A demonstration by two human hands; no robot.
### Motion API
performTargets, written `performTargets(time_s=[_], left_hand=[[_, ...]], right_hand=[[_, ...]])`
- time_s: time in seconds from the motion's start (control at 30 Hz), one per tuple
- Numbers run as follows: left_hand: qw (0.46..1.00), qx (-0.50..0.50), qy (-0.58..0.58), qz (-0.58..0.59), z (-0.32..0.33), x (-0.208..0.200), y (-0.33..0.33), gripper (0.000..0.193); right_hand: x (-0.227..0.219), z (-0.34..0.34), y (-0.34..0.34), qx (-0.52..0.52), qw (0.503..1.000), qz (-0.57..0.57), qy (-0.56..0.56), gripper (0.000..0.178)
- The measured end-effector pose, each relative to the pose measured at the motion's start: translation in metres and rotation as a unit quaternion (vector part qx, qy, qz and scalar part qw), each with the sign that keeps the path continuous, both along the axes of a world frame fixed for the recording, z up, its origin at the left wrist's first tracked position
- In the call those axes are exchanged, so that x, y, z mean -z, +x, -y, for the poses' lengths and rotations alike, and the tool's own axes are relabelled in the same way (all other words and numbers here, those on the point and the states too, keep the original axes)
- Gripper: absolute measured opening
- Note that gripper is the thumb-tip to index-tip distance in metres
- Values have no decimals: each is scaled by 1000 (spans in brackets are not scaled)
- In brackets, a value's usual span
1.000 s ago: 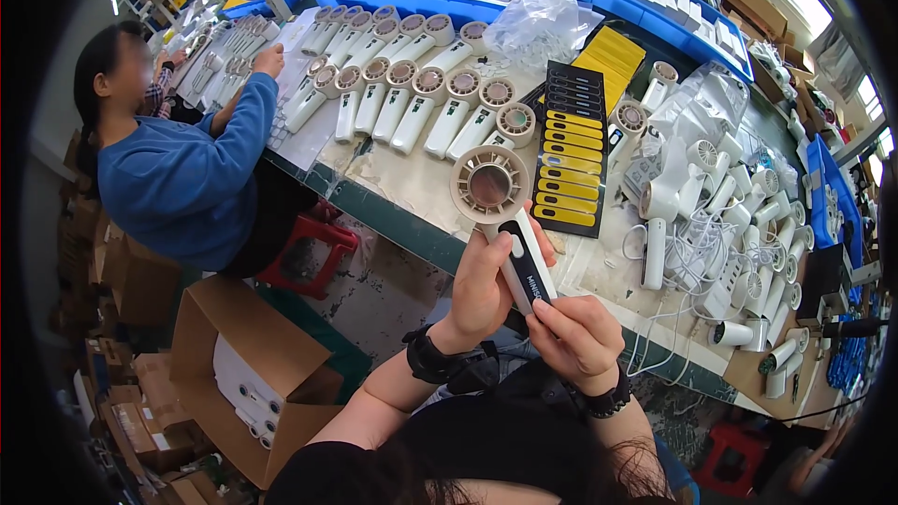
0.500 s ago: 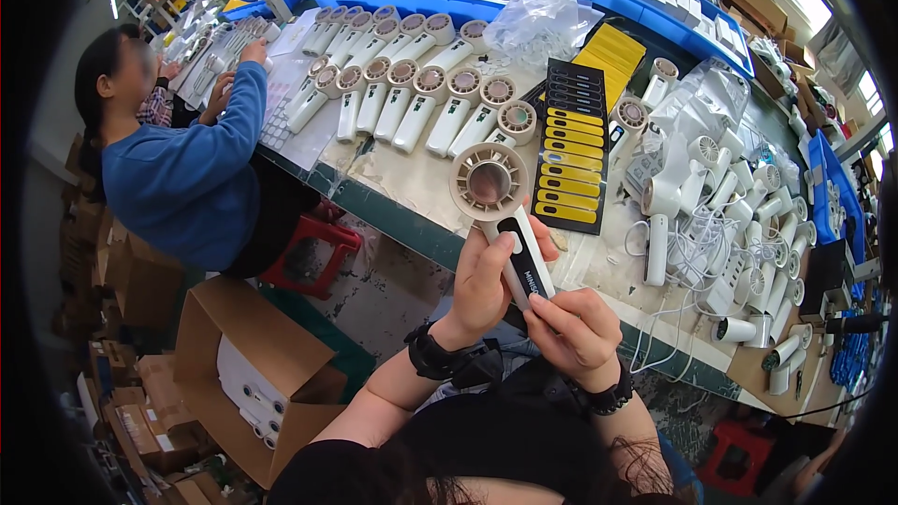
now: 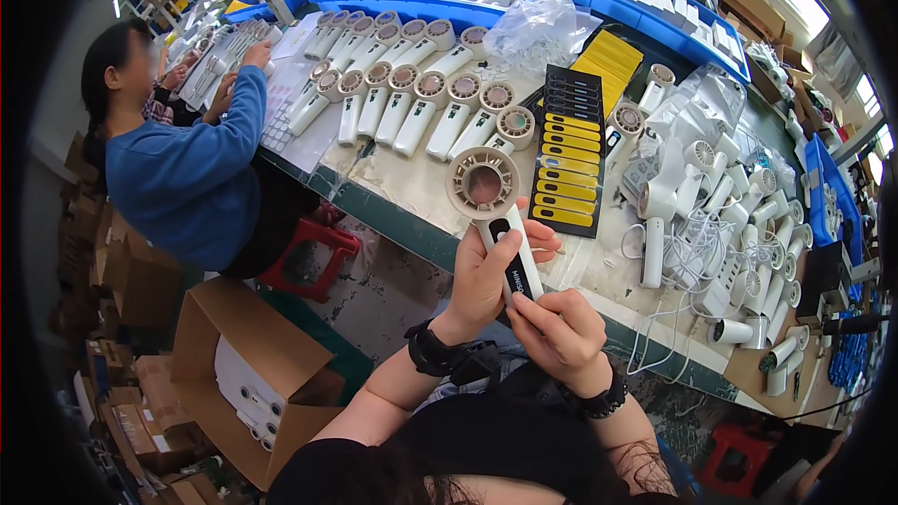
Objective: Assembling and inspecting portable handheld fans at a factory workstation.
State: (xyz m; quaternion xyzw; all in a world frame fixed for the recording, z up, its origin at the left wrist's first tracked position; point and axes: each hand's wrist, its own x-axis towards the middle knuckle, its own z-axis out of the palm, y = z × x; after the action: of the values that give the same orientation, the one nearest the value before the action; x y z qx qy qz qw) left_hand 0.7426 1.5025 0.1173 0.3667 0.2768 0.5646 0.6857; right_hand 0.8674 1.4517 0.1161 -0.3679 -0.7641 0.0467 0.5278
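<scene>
By one workbench [image 3: 374, 180], left hand [image 3: 480, 273] gripping one fan [image 3: 500, 223], right hand [image 3: 565, 335] pinching its lower end

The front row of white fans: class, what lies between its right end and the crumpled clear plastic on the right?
In the head view, a black sheet with yellow strips lies there, then a white fan.

Black short-sleeved top [image 3: 505, 444]; black left wristband [image 3: 432, 352]; dark right bracelet [image 3: 605, 399], perhaps beaded.
</scene>
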Motion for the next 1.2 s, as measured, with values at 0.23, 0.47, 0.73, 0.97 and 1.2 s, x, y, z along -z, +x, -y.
performTargets(time_s=[0.23,0.47,0.73,0.97,1.2], left_hand=[[1000,13,-15,-4,0,5,0,47],[999,45,7,0,-1,8,0,49],[994,86,6,64,-2,9,-9,52],[992,101,-25,71,-2,11,-10,51],[990,115,-33,68,-4,13,-11,49]], right_hand=[[2,2,0,-14,999,-21,-23,31],[-1,4,3,-12,997,-53,-48,28],[-5,5,-1,-10,997,-52,-55,27],[-4,7,-2,-13,995,-58,-74,25],[-5,8,-2,-20,995,-55,-85,26]])
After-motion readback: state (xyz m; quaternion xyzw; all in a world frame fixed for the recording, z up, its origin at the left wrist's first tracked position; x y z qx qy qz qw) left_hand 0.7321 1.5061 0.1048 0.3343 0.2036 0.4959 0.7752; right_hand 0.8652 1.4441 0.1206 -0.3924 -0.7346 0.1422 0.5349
